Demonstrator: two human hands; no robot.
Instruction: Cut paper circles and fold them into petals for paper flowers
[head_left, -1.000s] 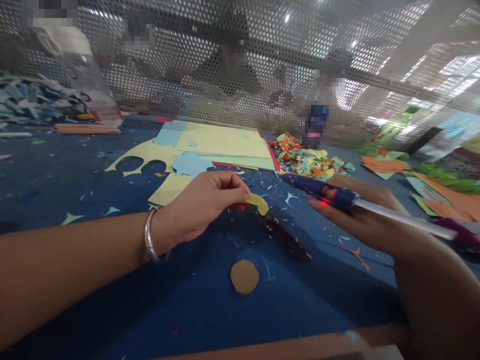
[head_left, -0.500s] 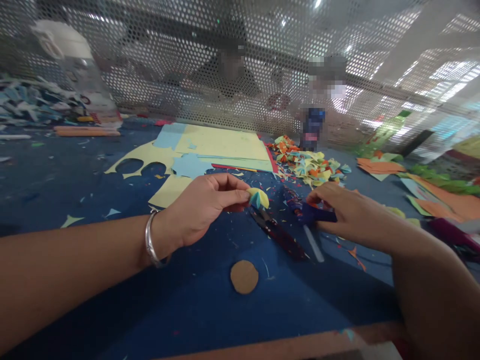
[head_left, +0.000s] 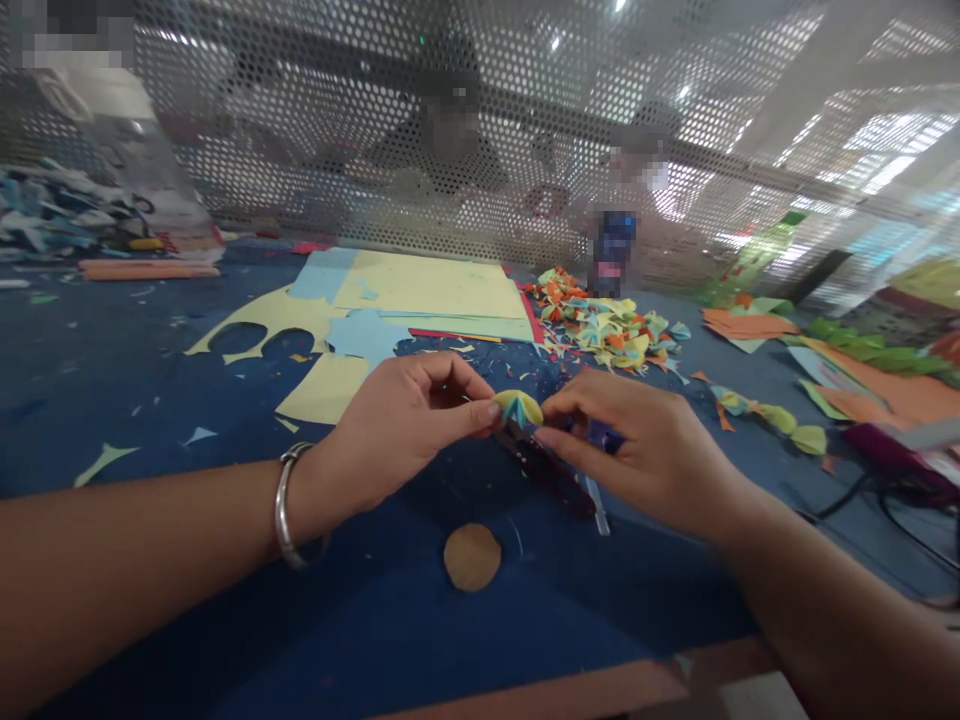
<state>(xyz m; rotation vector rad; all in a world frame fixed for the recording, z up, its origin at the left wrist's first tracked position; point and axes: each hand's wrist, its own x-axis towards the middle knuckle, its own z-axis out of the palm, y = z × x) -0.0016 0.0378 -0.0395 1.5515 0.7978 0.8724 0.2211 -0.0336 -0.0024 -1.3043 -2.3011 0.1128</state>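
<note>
My left hand [head_left: 405,425], a silver bangle on its wrist, pinches one side of a small folded paper piece [head_left: 517,406], yellow outside and blue inside. My right hand [head_left: 637,450] pinches the other side of the same piece with thumb and forefinger. Both hands hover just above the blue table top [head_left: 225,620]. Under them lie dark-handled scissors [head_left: 547,470] and the glue gun [head_left: 596,465], mostly hidden by my right hand. A brown cardboard disc [head_left: 472,557] lies in front of my hands.
Yellow, blue and red paper sheets [head_left: 420,295] lie ahead, some with round cut-outs. A heap of folded paper pieces [head_left: 607,325] sits to their right. Orange and green paper [head_left: 847,370] lies far right. A perforated metal screen [head_left: 480,130] stands behind, with people beyond it.
My right hand put the glue gun down on the table, then came left and took hold of the folded paper piece that my left hand kept holding.
</note>
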